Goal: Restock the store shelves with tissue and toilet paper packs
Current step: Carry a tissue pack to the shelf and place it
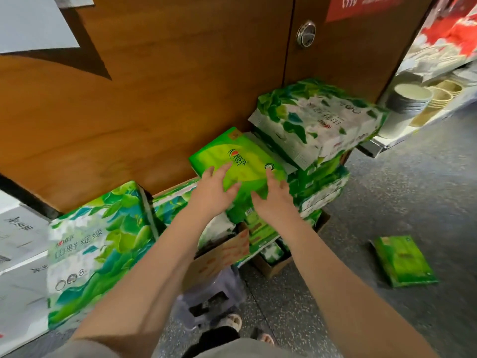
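Note:
A bright green tissue pack (233, 157) lies tilted on top of a stack in front of a wooden door. My left hand (213, 191) rests on its near left part with fingers spread and straight. My right hand (275, 197) touches its near right part, fingers extended. Neither hand curls round the pack. A larger green-and-white leaf-print pack (317, 120) sits on a stack to the right. Another big leaf-print pack (98, 251) stands at the left. A single green pack (404, 260) lies on the floor at the right.
A wooden door (154, 86) with a round metal lock (305, 33) stands behind the stacks. An open cardboard box (219, 257) and a grey plastic stool (206, 298) sit below my arms. Paper bowls (410, 99) fill a shelf at right. White cartons (20, 254) stand at left.

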